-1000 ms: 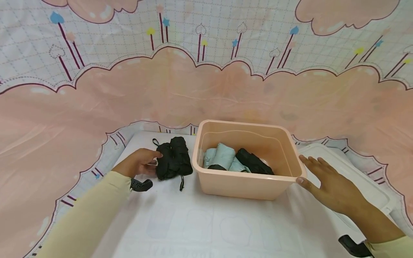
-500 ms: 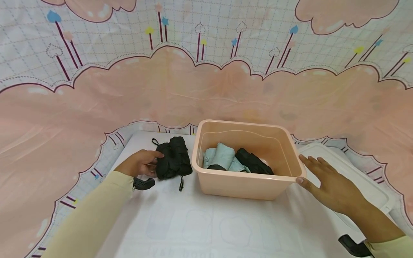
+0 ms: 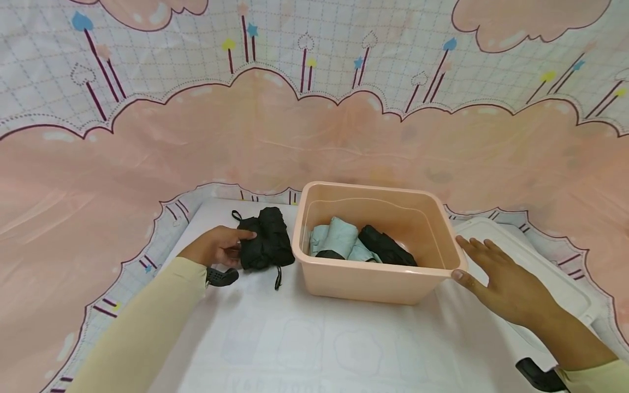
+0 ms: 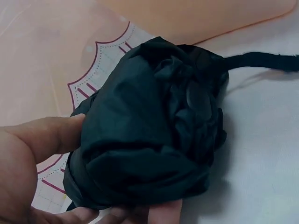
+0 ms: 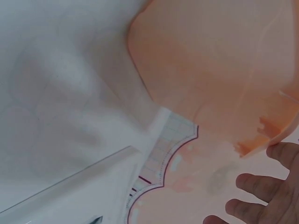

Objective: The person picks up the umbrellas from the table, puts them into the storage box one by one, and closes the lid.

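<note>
My left hand (image 3: pixel 218 245) grips a black rolled fabric bundle (image 3: pixel 265 240) at its left side. In the left wrist view the thumb lies on the near side of the bundle (image 4: pixel 140 121) and fingertips show beneath it. A small loop sticks out at its top and a black strap (image 4: pixel 261 61) at its other end. My right hand (image 3: pixel 511 289) has its fingers spread and straight, with the fingertips at the right rim of a peach plastic bin (image 3: pixel 363 284). Inside the bin lie light blue rolled cloths (image 3: pixel 341 237) and a black rolled cloth (image 3: pixel 387 248).
A white lid (image 3: pixel 535 267) lies to the right of the bin, partly behind my right hand. White sheeting (image 3: pixel 304 338) covers the surface in front. A peach printed curtain (image 3: pixel 344 142) rises behind.
My left hand has shifted slightly right, its thumb reaching further over the black bundle. The right hand and the bin keep their places.
</note>
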The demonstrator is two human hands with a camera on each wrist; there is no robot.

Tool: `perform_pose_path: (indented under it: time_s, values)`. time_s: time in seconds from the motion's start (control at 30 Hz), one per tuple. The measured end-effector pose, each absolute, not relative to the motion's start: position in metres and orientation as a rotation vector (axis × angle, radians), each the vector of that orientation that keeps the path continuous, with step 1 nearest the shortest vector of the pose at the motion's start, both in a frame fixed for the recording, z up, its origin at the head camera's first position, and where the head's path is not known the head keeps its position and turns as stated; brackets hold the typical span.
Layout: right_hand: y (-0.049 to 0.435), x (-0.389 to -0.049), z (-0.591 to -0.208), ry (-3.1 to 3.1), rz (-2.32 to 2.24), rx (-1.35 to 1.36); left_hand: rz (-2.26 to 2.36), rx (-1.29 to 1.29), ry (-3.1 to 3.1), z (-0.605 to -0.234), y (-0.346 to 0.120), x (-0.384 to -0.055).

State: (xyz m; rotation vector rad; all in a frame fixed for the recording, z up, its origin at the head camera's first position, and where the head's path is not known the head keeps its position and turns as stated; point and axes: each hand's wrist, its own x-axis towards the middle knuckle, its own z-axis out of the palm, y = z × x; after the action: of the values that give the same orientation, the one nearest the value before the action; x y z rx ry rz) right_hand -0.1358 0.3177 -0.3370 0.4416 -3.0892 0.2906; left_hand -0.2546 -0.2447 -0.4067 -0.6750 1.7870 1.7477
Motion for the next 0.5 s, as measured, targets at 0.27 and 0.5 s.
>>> perform_pose_path:
  time_s: [0.27, 0.5]
  values:
    - [0.3184, -0.1355, -0.3385, -3.092, 0.286, 0.434, 1.736, -0.609, 1.853, -0.4119, -0.2393, -0.2504]
    - [0.3190, -0.1361, -0.3375, -3.077, 0.284, 0.447, 1.798, -0.573, 1.795, -0.4109, -0.2446, -0.2474]
